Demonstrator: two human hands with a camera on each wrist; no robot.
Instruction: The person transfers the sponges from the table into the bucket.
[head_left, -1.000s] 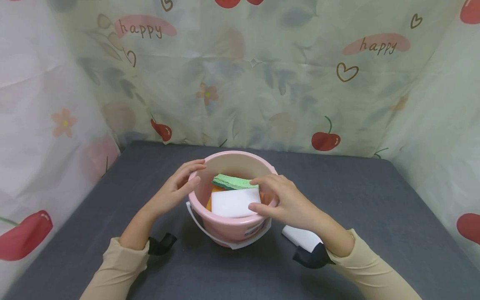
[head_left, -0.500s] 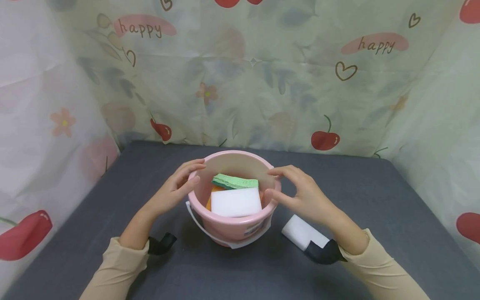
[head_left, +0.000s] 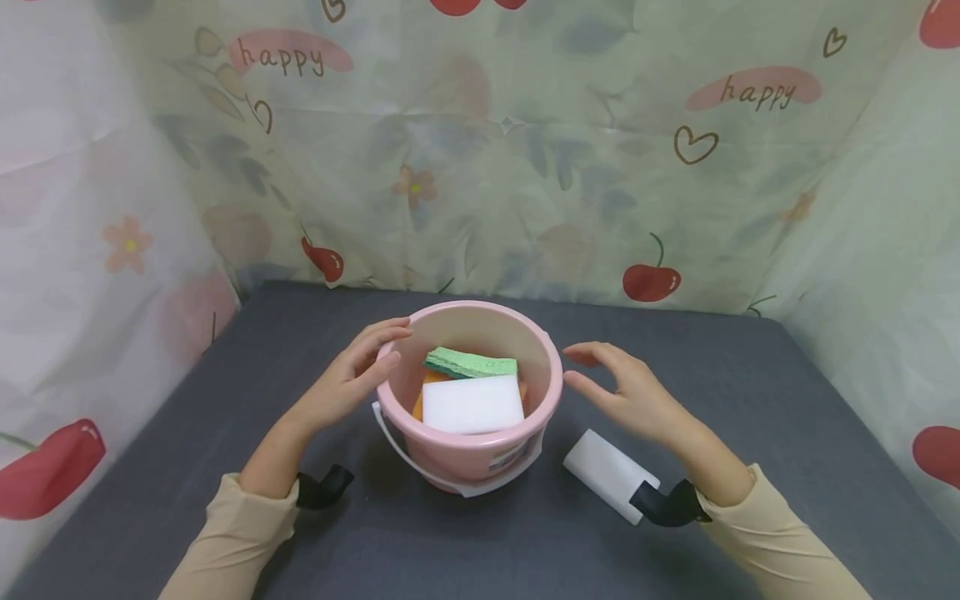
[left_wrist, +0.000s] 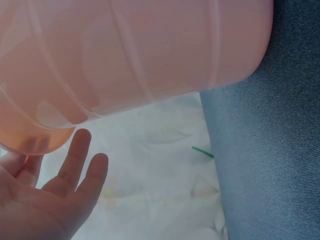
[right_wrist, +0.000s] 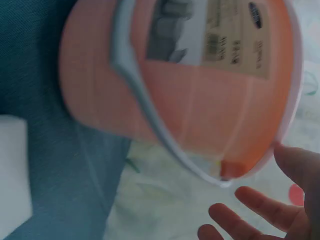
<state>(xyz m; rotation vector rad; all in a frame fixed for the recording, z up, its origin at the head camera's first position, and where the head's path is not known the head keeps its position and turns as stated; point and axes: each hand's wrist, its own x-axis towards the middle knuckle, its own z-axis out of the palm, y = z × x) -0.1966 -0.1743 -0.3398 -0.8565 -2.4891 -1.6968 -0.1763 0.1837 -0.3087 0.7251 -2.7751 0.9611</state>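
Note:
A pink bucket (head_left: 468, 454) stands upright on the dark table, its pale handle (head_left: 420, 467) hanging down in front. Inside it lie a green sponge (head_left: 471, 363), a white block (head_left: 472, 405) like a melamine sponge, and something orange (head_left: 435, 378) mostly hidden beneath them. My left hand (head_left: 347, 377) rests at the left of the rim with relaxed fingers, also seen spread beside the bucket wall in the left wrist view. To the right of the bucket my right hand (head_left: 637, 396) hangs apart from it, thumb and fingers spread, holding nothing.
A second white block (head_left: 609, 475) lies on the table to the right of the bucket, partly covered by the black wrist strap (head_left: 671, 504). Printed cloth (head_left: 510, 200) walls in the back and both sides of the table.
My right hand has drawn back from over the white block in the bucket, across the rim and out to the right. My left hand and the bucket have stayed in place.

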